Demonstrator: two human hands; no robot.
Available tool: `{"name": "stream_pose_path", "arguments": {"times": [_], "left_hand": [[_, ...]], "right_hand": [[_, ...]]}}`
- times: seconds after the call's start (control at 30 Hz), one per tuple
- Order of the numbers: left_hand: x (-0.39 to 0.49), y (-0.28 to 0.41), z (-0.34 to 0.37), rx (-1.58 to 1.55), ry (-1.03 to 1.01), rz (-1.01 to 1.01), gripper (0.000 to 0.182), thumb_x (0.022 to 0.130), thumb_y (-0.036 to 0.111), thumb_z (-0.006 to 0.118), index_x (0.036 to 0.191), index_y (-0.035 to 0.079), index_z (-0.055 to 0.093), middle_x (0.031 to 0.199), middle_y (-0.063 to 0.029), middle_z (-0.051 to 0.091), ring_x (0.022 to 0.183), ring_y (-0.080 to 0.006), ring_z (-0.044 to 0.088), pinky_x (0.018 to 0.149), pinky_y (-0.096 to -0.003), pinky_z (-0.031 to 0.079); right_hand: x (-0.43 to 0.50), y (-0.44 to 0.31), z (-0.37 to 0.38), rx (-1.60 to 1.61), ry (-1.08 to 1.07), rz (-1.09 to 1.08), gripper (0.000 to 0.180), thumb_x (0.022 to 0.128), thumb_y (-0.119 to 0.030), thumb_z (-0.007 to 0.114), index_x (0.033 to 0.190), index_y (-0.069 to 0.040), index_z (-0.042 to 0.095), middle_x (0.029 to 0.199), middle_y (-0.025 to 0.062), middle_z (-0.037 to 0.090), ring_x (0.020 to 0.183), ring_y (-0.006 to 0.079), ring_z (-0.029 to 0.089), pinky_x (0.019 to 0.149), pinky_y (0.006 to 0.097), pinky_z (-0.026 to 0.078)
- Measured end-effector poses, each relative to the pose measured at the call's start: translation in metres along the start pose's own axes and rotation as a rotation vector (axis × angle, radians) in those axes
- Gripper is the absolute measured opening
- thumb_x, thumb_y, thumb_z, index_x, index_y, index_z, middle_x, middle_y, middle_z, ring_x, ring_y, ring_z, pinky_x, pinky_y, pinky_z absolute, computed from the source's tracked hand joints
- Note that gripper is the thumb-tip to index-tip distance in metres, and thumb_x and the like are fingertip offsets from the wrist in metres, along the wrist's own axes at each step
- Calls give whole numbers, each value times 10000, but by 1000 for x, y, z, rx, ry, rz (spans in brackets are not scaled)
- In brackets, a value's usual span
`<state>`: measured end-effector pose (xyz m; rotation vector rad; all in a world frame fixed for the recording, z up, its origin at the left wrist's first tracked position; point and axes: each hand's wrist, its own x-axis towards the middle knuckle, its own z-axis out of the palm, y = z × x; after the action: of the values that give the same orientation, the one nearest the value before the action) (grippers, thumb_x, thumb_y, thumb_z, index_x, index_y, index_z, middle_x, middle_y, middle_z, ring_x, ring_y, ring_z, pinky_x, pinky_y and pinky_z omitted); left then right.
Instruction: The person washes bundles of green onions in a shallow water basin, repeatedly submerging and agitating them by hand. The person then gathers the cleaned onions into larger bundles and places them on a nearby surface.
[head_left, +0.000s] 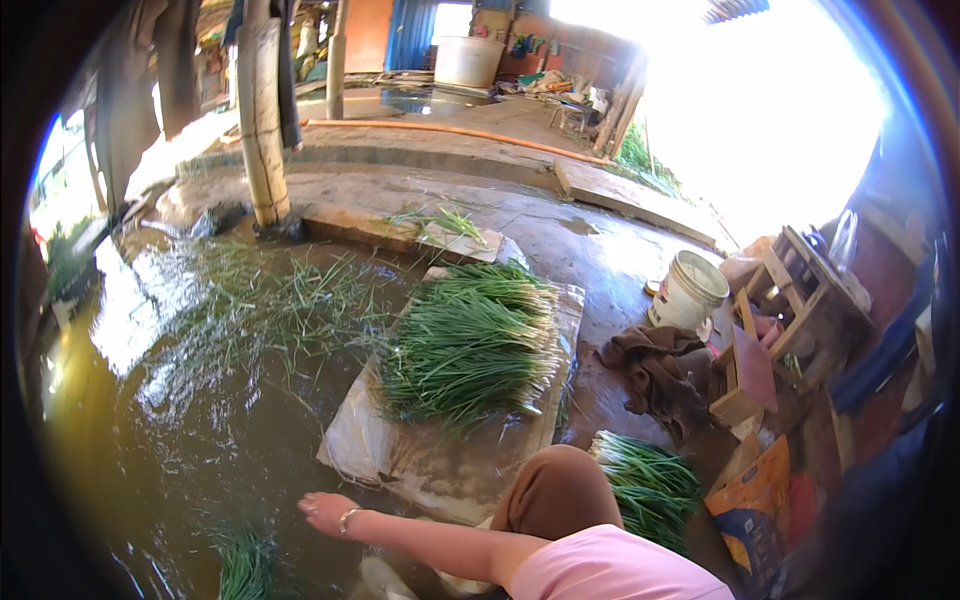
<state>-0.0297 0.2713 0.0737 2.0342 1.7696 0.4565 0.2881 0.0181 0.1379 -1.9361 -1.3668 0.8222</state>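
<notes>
My left hand (327, 513), with a bracelet at the wrist, stretches out over the muddy water (187, 480). Nothing shows in it; how its fingers are set is hard to make out. Below it, near the lower edge, a bunch of long green leafy stalks (246, 564) lies in the water. Beyond my knee, a large pile of green onions or chives (472, 337) with pale root ends rests on a wet sheet (450, 457). Another pile of the same greens (646, 484) lies right of my knee. My right hand is out of view.
Loose green leaves (300, 300) float at the left. A wooden post (262, 127) rises beside a low concrete ledge (375, 225). At the right are a white bucket (688, 289), a brown cloth (660, 371), a wooden stool (750, 375) and an orange and blue bag (754, 510).
</notes>
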Motion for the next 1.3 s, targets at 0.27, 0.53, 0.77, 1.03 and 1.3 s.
{"name": "stream_pose_path", "arguments": {"times": [0.27, 0.53, 0.77, 1.03, 1.3], "left_hand": [[73, 133, -153, 612, 440, 535, 159, 889, 125, 462, 932, 37, 586, 900, -157, 620, 808, -281, 629, 715, -378, 518], [-57, 350, -121, 356, 384, 798, 257, 949, 171, 429, 1132, -8, 460, 1067, -226, 577, 898, -371, 608, 745, -444, 512], [-100, 346, 34, 288, 317, 973, 236, 916, 170, 491, 1131, 75, 519, 1013, -102, 601, 939, -275, 594, 773, -395, 485], [-148, 194, 149, -28, 87, 774, 160, 850, 131, 543, 978, 40, 571, 1000, -109, 615, 927, -240, 591, 797, -367, 475], [-147, 71, 162, 337, -107, 609, 443, 809, 71, 539, 1239, -9, 469, 1154, -140, 546, 1076, -264, 538, 943, -352, 447]], "right_hand": [[-6, -163, -69, -240, 233, -578, 1049, 658, -329, 778, 1451, 21, 187, 1531, 186, 159, 1421, 320, 155, 1169, 444, 133], [15, -182, -162, -793, 259, -539, 1112, 729, -562, 680, 1469, 34, 102, 1547, 209, 80, 1442, 329, 17, 1165, 480, -12], [23, -72, -165, -1163, 204, -346, 689, 821, -333, 486, 1381, 45, 349, 1502, 201, 246, 1427, 325, 151, 1165, 495, 45], [47, 53, -33, -735, -457, -419, 1181, 555, -586, 802, 1438, -9, 271, 1506, 164, 254, 1409, 303, 216, 1157, 438, 152], [86, 78, 107, -852, -697, -477, 1162, 650, -584, 744, 1475, -22, 147, 1479, 199, 286, 1403, 305, 219, 1159, 436, 107]]}}
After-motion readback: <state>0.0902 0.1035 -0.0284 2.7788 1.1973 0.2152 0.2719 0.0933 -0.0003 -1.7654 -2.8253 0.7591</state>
